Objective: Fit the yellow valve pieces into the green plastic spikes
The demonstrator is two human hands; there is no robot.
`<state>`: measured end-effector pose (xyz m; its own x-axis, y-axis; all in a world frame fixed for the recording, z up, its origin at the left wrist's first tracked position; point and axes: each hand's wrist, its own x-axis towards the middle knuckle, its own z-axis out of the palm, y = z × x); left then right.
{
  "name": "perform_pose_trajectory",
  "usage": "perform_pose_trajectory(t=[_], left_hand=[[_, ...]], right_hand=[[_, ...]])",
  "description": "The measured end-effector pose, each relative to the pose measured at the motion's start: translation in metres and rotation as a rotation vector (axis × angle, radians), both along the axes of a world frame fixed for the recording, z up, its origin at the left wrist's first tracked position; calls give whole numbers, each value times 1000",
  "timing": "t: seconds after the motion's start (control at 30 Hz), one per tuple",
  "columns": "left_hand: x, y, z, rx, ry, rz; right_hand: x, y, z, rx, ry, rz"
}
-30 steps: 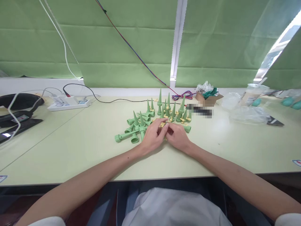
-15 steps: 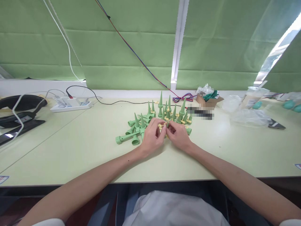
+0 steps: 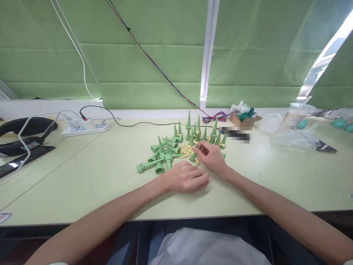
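My right hand (image 3: pixel 211 157) pinches a green cone-shaped spike (image 3: pixel 193 157), its wide end down near the table; a small yellow valve piece (image 3: pixel 196 161) shows at its side. Closer to me, my left hand (image 3: pixel 189 177) is closed, fingers curled under, and whatever they may hold is hidden. Just beyond the hands lies a pile of small yellow pieces (image 3: pixel 185 150). Several green spikes with yellow pieces on them (image 3: pixel 214 130) stand upright behind my right hand. More green spikes and tubes (image 3: pixel 150 165) lie heaped to the left.
A power strip (image 3: pixel 85 129) with cables and black headphones (image 3: pixel 24 129) are at the left. Toward the back right are a cardboard box (image 3: pixel 245 122), a drink cup (image 3: pixel 295 117), a clear plastic bag (image 3: pixel 292 139) and a dark flat object (image 3: pixel 326 146). A wire bundle (image 3: pixel 215 118) lies at the back.
My left hand has drawn away from my right hand, toward me, and its fingers have curled under. The yellow pile is now uncovered. My right hand stays in nearly the same place.
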<state>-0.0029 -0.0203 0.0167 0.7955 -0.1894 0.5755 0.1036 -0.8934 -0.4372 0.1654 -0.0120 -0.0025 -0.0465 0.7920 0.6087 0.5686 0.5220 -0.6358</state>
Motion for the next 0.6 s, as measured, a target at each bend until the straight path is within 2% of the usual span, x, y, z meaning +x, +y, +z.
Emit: perform_pose_trajectory(t=[0.1,0.17,0.27,0.37,0.43,0.5,0.6], left_hand=[[-4,6,16,65,-23,62],[-8,16,29,-5,-73,169],[-18,37,51,-252,-140,436],[-28,68,74,-519,-186,682],[-31,92,86,-622,-94,804],[-29,114,93,-678,93,919],[-15,136,93,-725,470,1015]], right_hand=[[0,-1,7,-25,-71,22],[0,-1,12,-45,-140,58],[1,-2,18,-49,-199,59],[1,-1,23,-42,-188,46],[-1,1,25,-38,-181,37],[-5,4,25,-33,-179,35],[-14,6,24,-10,-179,60]])
